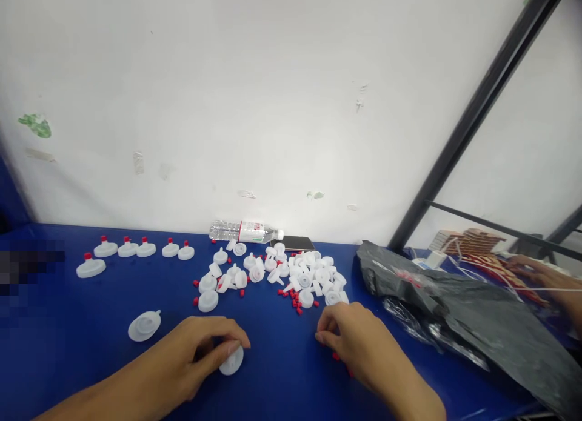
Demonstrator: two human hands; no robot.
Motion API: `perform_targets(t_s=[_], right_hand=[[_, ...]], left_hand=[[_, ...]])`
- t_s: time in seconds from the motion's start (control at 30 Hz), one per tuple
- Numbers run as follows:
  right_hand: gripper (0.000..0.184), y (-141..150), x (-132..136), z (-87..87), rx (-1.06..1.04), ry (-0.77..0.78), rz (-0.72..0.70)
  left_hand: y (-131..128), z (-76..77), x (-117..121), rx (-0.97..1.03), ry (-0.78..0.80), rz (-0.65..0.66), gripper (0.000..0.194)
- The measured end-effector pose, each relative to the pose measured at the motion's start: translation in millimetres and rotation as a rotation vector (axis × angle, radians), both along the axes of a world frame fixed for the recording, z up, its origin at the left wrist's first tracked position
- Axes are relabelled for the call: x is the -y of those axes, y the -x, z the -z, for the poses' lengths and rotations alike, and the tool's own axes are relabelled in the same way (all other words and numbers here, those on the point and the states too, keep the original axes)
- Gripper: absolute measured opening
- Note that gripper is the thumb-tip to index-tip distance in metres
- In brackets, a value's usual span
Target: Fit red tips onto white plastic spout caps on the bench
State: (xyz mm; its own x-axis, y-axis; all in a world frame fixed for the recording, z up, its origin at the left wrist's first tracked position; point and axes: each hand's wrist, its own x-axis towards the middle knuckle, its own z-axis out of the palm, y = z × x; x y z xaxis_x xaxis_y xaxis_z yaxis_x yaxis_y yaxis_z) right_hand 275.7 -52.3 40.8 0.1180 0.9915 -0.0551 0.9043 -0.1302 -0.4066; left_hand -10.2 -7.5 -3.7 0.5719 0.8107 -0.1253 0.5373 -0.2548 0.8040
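My left hand [207, 348] pinches a white round plastic cap [231, 361] between thumb and fingers, low over the blue table. My right hand [350, 336] is closed, thumb against fingertips; whatever it may hold is hidden. Small red caps [335, 356] lie partly under that hand. Beyond both hands spreads a pile of white plastic caps with spouts [304, 280], with small red caps [296, 301] along its near edge. Left of my left hand, a single white cap [145, 326] lies on its own. Several white caps topped with red tips [145, 247] stand at the back left.
A clear plastic bottle [248, 231] lies along the wall, beside a dark phone [295, 243]. A crumpled dark grey plastic bag [473, 318] covers the table's right side. Past a metal frame post [477, 112], another person's hand [530, 272] is near a stack of brownish pieces [473, 242].
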Motion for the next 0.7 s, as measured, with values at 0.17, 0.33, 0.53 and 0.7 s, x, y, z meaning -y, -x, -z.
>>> perform_targets(t_s=[0.17, 0.33, 0.53, 0.7], right_hand=[[0.021, -3, -5, 10.6, -0.074, -0.032, -0.038], [0.026, 1, -5, 13.4, -0.036, -0.066, -0.082], [0.031, 18, -9, 7.5, -0.055, -0.037, -0.209], [0.028, 33, -6, 5.5, -0.276, -0.156, -0.298]], left_hand=[[2, 1.7, -3, -0.003, -0.014, -0.086, 0.043], [4, 13.2, 5, 0.111, -0.174, -0.089, 0.041], [-3, 11.2, -2, -0.014, -0.256, -0.015, 0.035], [-4, 7.5, -5, -0.035, -0.105, -0.069, 0.052]])
